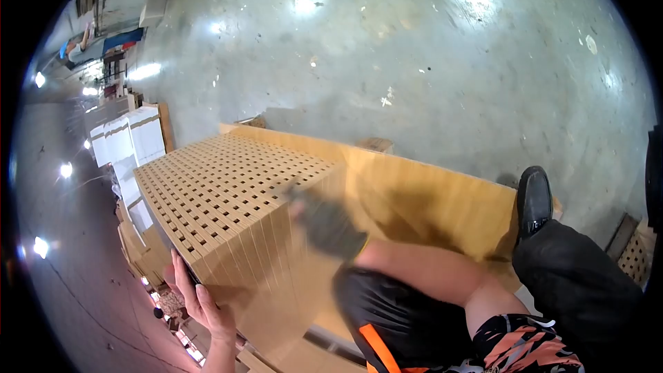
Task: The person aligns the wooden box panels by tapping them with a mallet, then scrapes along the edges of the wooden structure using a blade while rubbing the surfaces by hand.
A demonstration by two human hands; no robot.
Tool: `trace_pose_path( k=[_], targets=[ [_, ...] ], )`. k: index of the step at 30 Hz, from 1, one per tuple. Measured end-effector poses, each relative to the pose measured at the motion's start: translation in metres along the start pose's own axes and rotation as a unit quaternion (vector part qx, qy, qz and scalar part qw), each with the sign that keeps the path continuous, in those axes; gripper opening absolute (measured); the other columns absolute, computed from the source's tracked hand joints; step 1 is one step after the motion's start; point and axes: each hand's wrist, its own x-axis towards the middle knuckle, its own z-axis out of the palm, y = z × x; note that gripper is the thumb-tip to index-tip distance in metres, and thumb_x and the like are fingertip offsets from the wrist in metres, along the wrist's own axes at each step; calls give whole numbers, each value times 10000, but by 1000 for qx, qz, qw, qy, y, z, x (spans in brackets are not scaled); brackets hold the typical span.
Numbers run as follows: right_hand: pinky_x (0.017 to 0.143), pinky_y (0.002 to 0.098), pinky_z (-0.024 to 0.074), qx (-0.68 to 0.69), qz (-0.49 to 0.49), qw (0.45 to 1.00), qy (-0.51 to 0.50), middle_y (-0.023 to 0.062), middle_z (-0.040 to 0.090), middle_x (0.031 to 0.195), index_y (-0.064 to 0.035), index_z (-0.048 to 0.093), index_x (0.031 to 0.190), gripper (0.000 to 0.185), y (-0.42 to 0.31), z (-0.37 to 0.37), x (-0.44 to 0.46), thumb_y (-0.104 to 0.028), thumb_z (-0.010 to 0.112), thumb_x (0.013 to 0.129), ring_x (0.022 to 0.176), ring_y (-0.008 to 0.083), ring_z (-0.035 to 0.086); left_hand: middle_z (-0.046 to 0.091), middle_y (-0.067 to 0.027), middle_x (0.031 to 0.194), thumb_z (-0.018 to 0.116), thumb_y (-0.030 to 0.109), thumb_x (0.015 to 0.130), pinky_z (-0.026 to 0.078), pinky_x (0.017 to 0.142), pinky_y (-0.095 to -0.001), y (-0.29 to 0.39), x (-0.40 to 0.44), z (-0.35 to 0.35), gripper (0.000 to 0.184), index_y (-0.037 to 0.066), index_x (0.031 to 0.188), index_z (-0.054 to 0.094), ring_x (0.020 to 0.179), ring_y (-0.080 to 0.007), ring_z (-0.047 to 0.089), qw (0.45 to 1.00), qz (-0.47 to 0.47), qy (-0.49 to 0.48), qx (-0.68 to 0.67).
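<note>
A large block of light-brown slats (276,235), packed side by side, has rows of small dark square holes (228,186) across its top. It stands against a yellowish wooden board (428,200) that runs along its far side. My left hand (200,304) is bare and lies along the block's near left edge, fingers stretched out and thumb apart. A narrow dark strip shows beside those fingers; I cannot make out what it is. My right hand (328,224), in a dark grey glove, is over the block's right end face. Motion smears its fingers, and any contact is unclear.
Grey concrete floor (414,90) stretches beyond the board. My black shoe (535,200) is at the board's right end. White boxes (141,138) and brown cartons (135,242) stand at the left. Another person (74,48) is far off at upper left. Another holed piece (634,255) lies at right.
</note>
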Motion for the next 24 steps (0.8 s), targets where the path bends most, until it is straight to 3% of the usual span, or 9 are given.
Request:
trace_pose_path(
  k=[1, 2, 5, 7, 11, 17, 19, 22, 24],
  targets=[
    [707, 421, 549, -14, 168, 985, -34, 203, 639, 1184, -56, 549, 1304, 392, 21, -17, 13, -91, 453, 925, 887, 323, 667, 400, -180, 1540, 370, 304, 1011, 224, 1189, -403, -2, -1, 1, 595, -78, 1467, 387, 1434, -278, 357, 1000, 3, 3, -5],
    [838, 486, 530, 15, 213, 977, -2, 198, 627, 1204, -98, 539, 1366, 404, 52, -23, 17, -251, 363, 1035, 974, 404, 645, 401, -181, 1540, 368, 302, 1012, 226, 1188, -404, -3, -2, 0, 593, -80, 1466, 387, 1434, -279, 358, 1000, 4, 2, -10],
    [749, 484, 537, -70, 296, 945, -124, 225, 645, 1090, -96, 525, 1369, 407, 78, -9, 12, -220, 361, 1018, 925, 397, 656, 398, -184, 1541, 364, 291, 1014, 230, 1186, -406, -2, -2, 0, 584, -83, 1461, 393, 1434, -280, 358, 1000, 4, -3, 7],
    [653, 481, 543, -68, 352, 901, -245, 225, 660, 1058, -67, 518, 1365, 400, -1, -34, 33, -180, 387, 1004, 885, 358, 678, 385, -187, 1547, 377, 306, 1001, 151, 1202, -422, 1, -2, -2, 606, -91, 1459, 385, 1449, -284, 313, 1000, -11, -9, 3],
    [627, 447, 550, -146, -67, 982, -101, 200, 678, 1084, -40, 558, 1318, 359, -61, -1, -3, -154, 415, 1009, 874, 321, 690, 372, -198, 1552, 387, 314, 989, 143, 1204, -435, -3, -4, 0, 626, -96, 1461, 374, 1460, -289, 289, 999, -21, -5, -26],
    [535, 478, 496, 10, 189, 981, 36, 209, 667, 806, -54, 532, 1304, 375, 70, 13, 7, -150, 495, 943, 605, 359, 635, 378, -182, 1550, 364, 322, 1015, 226, 1186, -399, -2, -1, 0, 602, -76, 1467, 387, 1442, -276, 336, 1000, 6, -4, -4],
    [518, 485, 486, -48, 117, 992, 10, 228, 658, 746, -37, 510, 1323, 414, 33, 33, 5, -134, 512, 920, 581, 371, 633, 373, -183, 1553, 364, 321, 1016, 224, 1187, -398, -1, 1, 1, 603, -77, 1468, 384, 1445, -275, 330, 1000, 8, -10, -2],
    [526, 468, 500, 87, -138, 986, -15, 265, 659, 1016, 78, 423, 1395, 622, -91, 12, 10, -119, 555, 820, 622, 302, 666, 376, -179, 1552, 363, 314, 1015, 222, 1188, -404, -2, -2, 1, 597, -77, 1465, 389, 1444, -273, 333, 1000, -4, -5, -5],
    [532, 453, 510, 63, -111, 990, -62, 230, 677, 1002, 40, 501, 1321, 486, -109, -1, 13, -104, 523, 857, 638, 325, 670, 384, -176, 1549, 363, 313, 1013, 219, 1188, -405, -1, -3, -2, 594, -75, 1461, 398, 1443, -272, 332, 1000, -2, -11, 7]
  ],
)
